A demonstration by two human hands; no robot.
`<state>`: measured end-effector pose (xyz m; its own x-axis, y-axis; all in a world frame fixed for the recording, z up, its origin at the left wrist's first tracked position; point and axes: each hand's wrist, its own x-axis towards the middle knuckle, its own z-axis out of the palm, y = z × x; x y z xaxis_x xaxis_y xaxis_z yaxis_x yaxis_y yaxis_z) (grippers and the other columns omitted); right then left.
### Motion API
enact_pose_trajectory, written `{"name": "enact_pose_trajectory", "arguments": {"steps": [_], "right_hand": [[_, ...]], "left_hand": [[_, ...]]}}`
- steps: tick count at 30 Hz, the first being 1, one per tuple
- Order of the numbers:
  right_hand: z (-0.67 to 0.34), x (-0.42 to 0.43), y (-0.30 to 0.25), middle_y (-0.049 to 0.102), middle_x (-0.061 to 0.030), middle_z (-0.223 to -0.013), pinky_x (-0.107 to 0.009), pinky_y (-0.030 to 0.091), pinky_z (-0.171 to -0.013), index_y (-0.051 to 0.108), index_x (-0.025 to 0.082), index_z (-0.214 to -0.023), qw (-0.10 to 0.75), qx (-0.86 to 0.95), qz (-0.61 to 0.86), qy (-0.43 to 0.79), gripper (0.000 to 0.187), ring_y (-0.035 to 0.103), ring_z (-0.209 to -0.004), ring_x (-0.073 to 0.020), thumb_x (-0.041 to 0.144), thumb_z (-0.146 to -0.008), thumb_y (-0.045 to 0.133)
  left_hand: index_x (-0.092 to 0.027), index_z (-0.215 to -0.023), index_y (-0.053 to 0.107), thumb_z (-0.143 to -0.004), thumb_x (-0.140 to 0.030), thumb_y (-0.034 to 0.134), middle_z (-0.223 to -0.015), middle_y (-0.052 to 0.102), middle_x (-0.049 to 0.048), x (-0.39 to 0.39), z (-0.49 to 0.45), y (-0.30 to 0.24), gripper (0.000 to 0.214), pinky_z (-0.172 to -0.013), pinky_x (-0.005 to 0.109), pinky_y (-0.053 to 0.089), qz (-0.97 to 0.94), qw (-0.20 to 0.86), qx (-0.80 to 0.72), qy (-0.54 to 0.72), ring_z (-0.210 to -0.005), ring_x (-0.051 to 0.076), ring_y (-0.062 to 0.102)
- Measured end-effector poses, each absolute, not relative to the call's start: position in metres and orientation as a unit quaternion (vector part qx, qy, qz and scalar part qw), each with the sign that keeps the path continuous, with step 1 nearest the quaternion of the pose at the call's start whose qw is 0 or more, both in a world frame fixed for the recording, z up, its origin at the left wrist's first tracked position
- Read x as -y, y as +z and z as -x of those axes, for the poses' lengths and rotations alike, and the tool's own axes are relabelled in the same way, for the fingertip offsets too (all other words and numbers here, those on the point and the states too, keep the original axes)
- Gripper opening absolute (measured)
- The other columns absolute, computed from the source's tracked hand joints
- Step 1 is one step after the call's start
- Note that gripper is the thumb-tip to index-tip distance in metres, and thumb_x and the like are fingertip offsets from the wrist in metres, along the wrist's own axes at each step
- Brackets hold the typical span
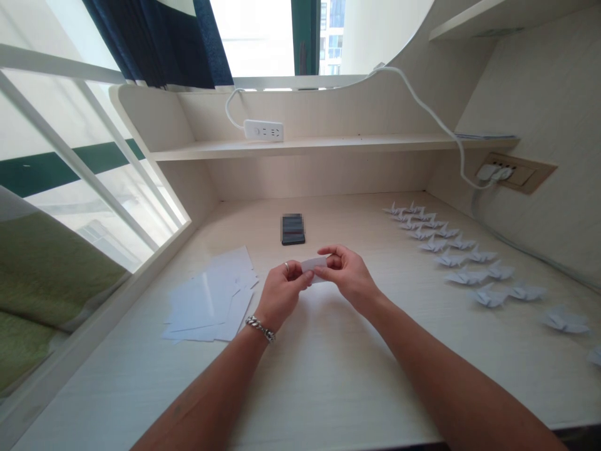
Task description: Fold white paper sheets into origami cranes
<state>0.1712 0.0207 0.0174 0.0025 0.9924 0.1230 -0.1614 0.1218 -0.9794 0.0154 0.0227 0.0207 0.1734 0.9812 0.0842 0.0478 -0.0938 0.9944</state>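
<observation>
A small folded piece of white paper (313, 265) is held up between both hands over the middle of the desk. My left hand (280, 288), with a ring and a chain bracelet at the wrist, pinches its left end between thumb and fingers. At the right end, the thumb and fingers of my right hand (350, 275) close on the same paper. Part of the paper is hidden behind the fingertips. Loose white paper sheets (201, 300) lie in an overlapping pile left of my left hand.
Several folded paper cranes (464, 258) stand in rows along the desk's right side. A dark phone-like object (293, 229), its face blurred, is beyond my hands. A white power strip (263, 130) rests on the shelf (328, 145). A white cable (436, 116) runs to the wall socket (521, 172).
</observation>
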Motion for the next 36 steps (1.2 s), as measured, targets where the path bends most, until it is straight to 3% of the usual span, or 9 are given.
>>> {"name": "enact_pose_trajectory", "arguments": {"steps": [5,14,21,25,30,36], "right_hand": [[-0.173,-0.02,0.017,0.066,-0.0019,-0.072,-0.029,0.046,-0.063,0.066,0.014,-0.083,0.505,0.547,0.418,0.52,0.027,0.06,-0.066,-0.0154,0.032,-0.065,0.076],[-0.17,-0.021,0.013,0.064,-0.0013,-0.066,-0.028,0.041,-0.06,0.067,0.016,-0.068,0.516,0.566,0.451,0.458,0.024,0.054,-0.062,-0.0141,0.04,-0.07,0.073],[-0.172,-0.021,0.013,0.066,-0.0022,-0.068,-0.028,0.044,-0.061,0.069,0.016,-0.07,0.512,0.543,0.458,0.483,0.031,0.057,-0.064,-0.0146,0.046,-0.068,0.073],[-0.172,-0.021,0.012,0.065,-0.0023,-0.07,-0.028,0.047,-0.06,0.069,0.016,-0.074,0.483,0.56,0.452,0.499,0.034,0.058,-0.066,-0.0155,0.049,-0.069,0.073],[-0.172,-0.021,0.014,0.063,-0.0011,-0.064,-0.028,0.047,-0.059,0.067,0.016,-0.067,0.513,0.537,0.452,0.494,0.035,0.057,-0.062,-0.0139,0.05,-0.066,0.075],[-0.171,-0.022,0.01,0.066,-0.0009,-0.069,-0.028,0.047,-0.061,0.067,0.015,-0.078,0.474,0.569,0.441,0.507,0.023,0.06,-0.064,-0.0152,0.031,-0.064,0.076]], "left_hand": [[-0.014,-0.078,0.067,-0.076,-0.037,0.068,-0.073,0.068,0.0047,-0.024,-0.014,0.02,0.023,-0.065,0.026,0.047,-0.62,0.454,-0.447,0.459,-0.067,0.015,0.06],[-0.018,-0.066,0.068,-0.075,-0.037,0.068,-0.062,0.068,0.0022,-0.021,-0.012,0.027,0.022,-0.055,0.025,0.041,-0.683,0.323,-0.503,0.42,-0.058,0.015,0.057],[-0.015,-0.076,0.074,-0.069,-0.035,0.075,-0.071,0.073,0.0061,-0.029,-0.003,0.022,0.021,-0.062,0.027,0.048,-0.637,0.445,-0.449,0.441,-0.064,0.017,0.062],[-0.015,-0.08,0.074,-0.069,-0.032,0.076,-0.072,0.073,0.0066,-0.029,-0.002,0.024,0.021,-0.061,0.027,0.049,-0.639,0.447,-0.447,0.438,-0.064,0.017,0.064],[-0.014,-0.08,0.073,-0.066,-0.032,0.078,-0.073,0.074,0.007,-0.028,-0.003,0.027,0.023,-0.062,0.028,0.051,-0.612,0.475,-0.435,0.458,-0.066,0.018,0.066],[-0.013,-0.088,0.071,-0.069,-0.03,0.076,-0.063,0.07,0.0041,-0.029,-0.001,0.028,0.025,-0.061,0.027,0.051,-0.622,0.461,-0.439,0.457,-0.059,0.015,0.064]]}}
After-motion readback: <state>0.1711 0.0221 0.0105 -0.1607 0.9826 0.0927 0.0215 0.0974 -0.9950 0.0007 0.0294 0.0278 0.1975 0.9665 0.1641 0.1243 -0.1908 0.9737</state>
